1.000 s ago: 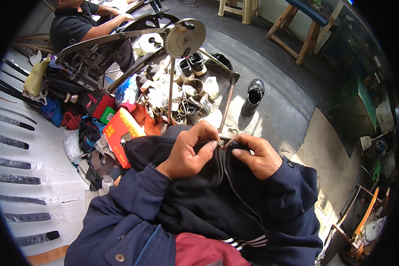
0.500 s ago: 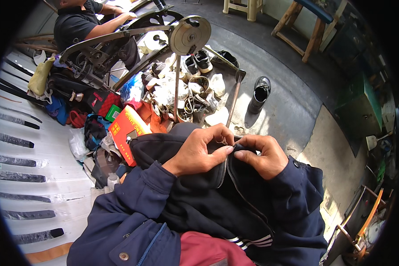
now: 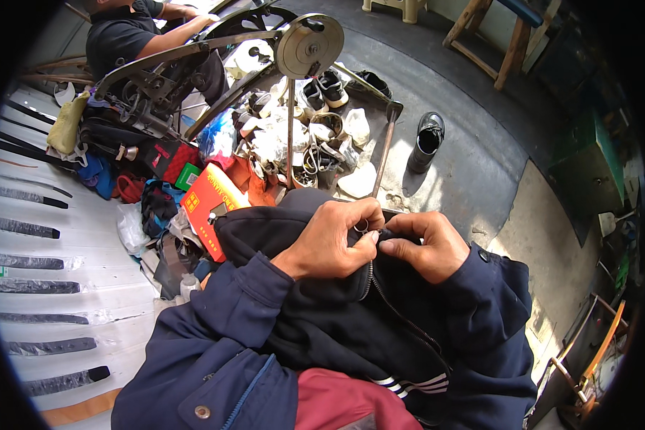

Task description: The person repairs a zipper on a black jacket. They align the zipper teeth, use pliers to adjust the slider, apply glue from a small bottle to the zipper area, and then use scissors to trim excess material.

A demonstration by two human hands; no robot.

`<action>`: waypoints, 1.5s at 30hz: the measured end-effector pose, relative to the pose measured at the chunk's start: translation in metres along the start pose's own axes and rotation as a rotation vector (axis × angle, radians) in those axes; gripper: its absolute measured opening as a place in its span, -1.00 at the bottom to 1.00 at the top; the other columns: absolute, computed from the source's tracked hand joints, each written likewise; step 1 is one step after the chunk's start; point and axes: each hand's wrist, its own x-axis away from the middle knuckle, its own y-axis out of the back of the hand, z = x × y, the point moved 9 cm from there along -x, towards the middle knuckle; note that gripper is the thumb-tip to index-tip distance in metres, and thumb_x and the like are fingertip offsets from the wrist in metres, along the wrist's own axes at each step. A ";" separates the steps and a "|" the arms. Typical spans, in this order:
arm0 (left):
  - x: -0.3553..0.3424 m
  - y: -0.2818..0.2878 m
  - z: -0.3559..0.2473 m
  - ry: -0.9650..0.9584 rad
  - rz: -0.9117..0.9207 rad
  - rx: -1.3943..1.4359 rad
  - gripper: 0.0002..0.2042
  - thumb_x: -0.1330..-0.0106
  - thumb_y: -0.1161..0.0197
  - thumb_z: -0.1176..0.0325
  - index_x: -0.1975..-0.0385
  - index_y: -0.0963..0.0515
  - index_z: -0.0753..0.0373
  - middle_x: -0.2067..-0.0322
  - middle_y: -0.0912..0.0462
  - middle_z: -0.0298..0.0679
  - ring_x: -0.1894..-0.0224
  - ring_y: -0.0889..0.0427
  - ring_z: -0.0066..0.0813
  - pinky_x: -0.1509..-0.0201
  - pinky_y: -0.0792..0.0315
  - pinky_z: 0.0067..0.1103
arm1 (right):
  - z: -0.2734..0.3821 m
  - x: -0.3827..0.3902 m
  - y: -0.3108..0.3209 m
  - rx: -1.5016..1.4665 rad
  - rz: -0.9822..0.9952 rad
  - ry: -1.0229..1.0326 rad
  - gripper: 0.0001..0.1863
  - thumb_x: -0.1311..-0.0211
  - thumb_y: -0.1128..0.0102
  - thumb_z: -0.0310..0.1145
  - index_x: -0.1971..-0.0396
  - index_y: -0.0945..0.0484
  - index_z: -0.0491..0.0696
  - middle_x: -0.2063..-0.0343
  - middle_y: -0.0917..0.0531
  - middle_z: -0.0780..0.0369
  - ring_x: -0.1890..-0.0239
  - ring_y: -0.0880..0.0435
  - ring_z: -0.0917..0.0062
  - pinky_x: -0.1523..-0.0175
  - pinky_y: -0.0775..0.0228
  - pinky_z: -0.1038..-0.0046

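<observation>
1. Pinching the upper end of the zip (image 3: 370,278) near the frame's centre, the left hand (image 3: 331,240) has thumb and forefinger pressed together; a small metal piece (image 3: 362,226) shows there, too small to make out.
2. Just right of centre, the right hand (image 3: 431,247) grasps the edge of the black garment (image 3: 315,322), which spreads over the lower centre.
3. The metal piece could slip and drop toward the upper-centre clutter, I judge, if the left pinch loosens.
4. The zip could jam or sit crooked if the two edges are held unevenly, or if slack cloth catches in its teeth.
5. The red box (image 3: 206,208), left of centre, could get knocked by a swinging elbow.
</observation>
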 end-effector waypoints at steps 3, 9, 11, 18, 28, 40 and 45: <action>-0.001 0.000 0.005 0.048 0.026 0.060 -0.90 -0.27 -0.20 0.46 0.35 -0.51 0.37 0.47 -0.51 -0.30 0.37 -0.46 -0.61 0.21 -0.41 -0.59 | 0.000 0.000 -0.001 -0.018 0.008 -0.004 -0.70 -0.33 -0.42 -0.34 0.07 -0.71 -0.23 0.36 -0.76 0.21 0.26 -0.63 0.63 0.08 -0.49 0.44; -0.003 0.001 0.012 0.084 0.015 0.124 -0.90 -0.24 -0.24 0.45 0.41 -0.54 0.37 0.53 -0.53 -0.30 0.42 -0.47 -0.64 0.29 -0.40 -0.57 | 0.003 0.001 -0.002 -0.026 -0.012 0.040 -0.74 -0.33 -0.36 -0.37 0.10 -0.70 -0.24 0.39 -0.74 0.06 0.29 -0.72 0.46 0.11 -0.53 0.34; -0.004 0.001 0.013 0.081 -0.005 0.122 -0.89 -0.25 -0.26 0.45 0.42 -0.54 0.36 0.56 -0.52 -0.29 0.45 -0.46 -0.64 0.34 -0.38 -0.55 | 0.003 0.001 -0.003 -0.036 -0.015 0.054 -0.73 -0.33 -0.36 -0.36 0.10 -0.70 -0.24 0.39 -0.75 0.06 0.29 -0.72 0.46 0.10 -0.53 0.35; 0.000 0.001 0.019 0.141 0.047 0.188 -0.81 -0.49 -0.15 0.37 0.35 -0.54 0.33 0.45 -0.51 -0.43 0.35 -0.40 -0.72 0.24 -0.34 -0.65 | -0.001 0.001 -0.002 -0.098 -0.003 0.012 -0.74 -0.36 -0.34 -0.37 0.09 -0.70 -0.24 0.36 -0.75 0.11 0.26 -0.70 0.51 0.07 -0.53 0.38; -0.002 -0.004 0.004 -0.027 0.080 0.067 -0.83 -0.55 -0.17 0.34 0.26 -0.50 0.31 0.39 -0.48 -0.43 0.30 -0.39 -0.69 0.19 -0.34 -0.65 | 0.000 0.000 -0.002 -0.121 0.016 -0.008 -0.76 -0.39 -0.33 -0.37 0.11 -0.70 -0.24 0.38 -0.73 0.15 0.29 -0.65 0.56 0.11 -0.51 0.38; 0.000 -0.002 0.019 0.096 0.099 0.236 -0.79 -0.64 -0.09 0.31 0.23 -0.51 0.31 0.36 -0.46 -0.46 0.28 -0.34 -0.73 0.16 -0.32 -0.67 | -0.001 -0.001 -0.003 -0.135 0.038 -0.016 -0.73 -0.41 -0.33 -0.37 0.04 -0.69 -0.25 0.30 -0.74 0.30 0.17 -0.61 0.68 -0.03 -0.47 0.51; 0.000 -0.002 0.018 0.085 0.097 0.250 -0.82 -0.62 -0.08 0.34 0.22 -0.50 0.31 0.33 -0.47 -0.45 0.25 -0.35 -0.73 0.12 -0.32 -0.68 | -0.003 0.001 -0.001 -0.127 0.025 -0.034 -0.74 -0.41 -0.32 -0.39 0.04 -0.69 -0.25 0.29 -0.75 0.30 0.16 -0.61 0.68 -0.05 -0.47 0.51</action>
